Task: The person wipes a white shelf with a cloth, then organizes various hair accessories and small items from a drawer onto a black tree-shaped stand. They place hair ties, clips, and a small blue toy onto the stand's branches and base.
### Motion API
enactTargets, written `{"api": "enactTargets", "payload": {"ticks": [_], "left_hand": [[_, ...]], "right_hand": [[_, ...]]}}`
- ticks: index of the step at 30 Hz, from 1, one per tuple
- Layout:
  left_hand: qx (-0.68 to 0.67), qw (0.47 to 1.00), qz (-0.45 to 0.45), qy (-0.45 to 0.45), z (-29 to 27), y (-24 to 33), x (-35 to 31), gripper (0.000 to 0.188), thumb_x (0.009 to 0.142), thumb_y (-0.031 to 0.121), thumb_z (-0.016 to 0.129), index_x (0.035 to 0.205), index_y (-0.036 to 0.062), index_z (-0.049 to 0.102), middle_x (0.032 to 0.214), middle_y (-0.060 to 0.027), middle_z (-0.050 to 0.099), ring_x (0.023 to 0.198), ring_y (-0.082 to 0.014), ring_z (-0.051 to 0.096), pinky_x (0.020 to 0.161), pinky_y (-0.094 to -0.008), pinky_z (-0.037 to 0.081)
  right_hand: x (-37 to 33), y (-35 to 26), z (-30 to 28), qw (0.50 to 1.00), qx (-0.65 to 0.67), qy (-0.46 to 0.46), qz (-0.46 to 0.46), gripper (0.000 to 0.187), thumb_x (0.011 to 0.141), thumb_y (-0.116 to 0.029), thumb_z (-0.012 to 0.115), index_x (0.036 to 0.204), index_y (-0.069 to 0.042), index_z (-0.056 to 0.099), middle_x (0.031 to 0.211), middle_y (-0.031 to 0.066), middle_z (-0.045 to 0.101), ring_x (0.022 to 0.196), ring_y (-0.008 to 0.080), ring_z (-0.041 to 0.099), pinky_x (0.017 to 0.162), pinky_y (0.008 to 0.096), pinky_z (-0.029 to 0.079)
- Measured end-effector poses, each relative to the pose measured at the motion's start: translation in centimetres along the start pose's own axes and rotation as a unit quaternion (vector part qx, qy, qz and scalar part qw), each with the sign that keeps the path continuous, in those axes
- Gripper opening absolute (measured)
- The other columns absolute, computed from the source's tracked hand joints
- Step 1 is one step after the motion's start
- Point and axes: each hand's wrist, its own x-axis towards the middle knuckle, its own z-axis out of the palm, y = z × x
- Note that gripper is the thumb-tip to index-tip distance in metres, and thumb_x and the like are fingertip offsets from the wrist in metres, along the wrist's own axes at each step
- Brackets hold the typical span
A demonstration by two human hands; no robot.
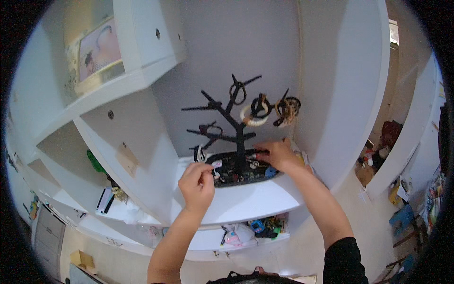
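Note:
A black tree-shaped stand (240,124) rises from a dark oval tray (226,183) on a white shelf. Small trinkets lie in the tray, among them a round blue piece (270,172). Hair ties and bands hang from the branches, including a cream ring (254,115) and a brown bunch (286,110). At the tray's left end, my left hand (196,186) is closed in a pinch, with any small thing in its fingertips too tiny to name. Over the tray's right back part, my right hand (278,154) has bent fingers drawn together among the trinkets; what they grip is hidden.
White partitions (340,85) flank the niche on both sides. Left of it, cubbies hold a framed picture (99,49) and small items. A lower shelf bears a pinkish-white bundle (238,235) and colourful odds and ends. A cardboard box (82,259) sits at lower left.

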Motion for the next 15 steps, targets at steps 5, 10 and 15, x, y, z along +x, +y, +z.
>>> {"api": "enactTargets", "payload": {"ticks": [5,10,15], "left_hand": [[0.023,1.000,0.005,0.006,0.3,-1.3,-0.1,0.010,0.072,-0.007,0.053,0.074,-0.0002,0.060,0.069,-0.0099,0.059,0.055,-0.0172,0.054,0.048,-0.0251,0.041],[0.010,1.000,0.008,0.008,0.1,-1.3,-0.3,0.014,0.073,-0.010,0.051,0.076,-0.0011,0.061,0.072,-0.0082,0.060,0.059,-0.0114,0.053,0.049,-0.0221,0.040],[-0.003,0.999,0.035,-0.007,-0.4,-0.5,-0.2,0.016,0.072,-0.010,0.051,0.078,-0.0008,0.062,0.073,-0.0090,0.060,0.058,-0.0118,0.053,0.048,-0.0217,0.039]], "right_hand": [[0.2,0.7,-0.9,0.997,0.053,-0.049,-0.014,0.021,0.079,-0.018,0.067,0.098,-0.011,0.069,0.105,0.0082,0.064,0.097,0.0260,0.059,0.091,0.0368,0.042],[-0.5,1.6,-0.2,0.989,0.140,0.014,-0.045,0.021,0.079,-0.014,0.067,0.098,-0.008,0.068,0.104,0.0089,0.065,0.096,0.0234,0.060,0.090,0.0330,0.043],[-1.7,1.7,-2.2,0.982,0.185,-0.006,-0.035,0.021,0.080,-0.009,0.063,0.100,-0.002,0.065,0.103,0.0094,0.064,0.092,0.0207,0.059,0.085,0.0331,0.044]]}}
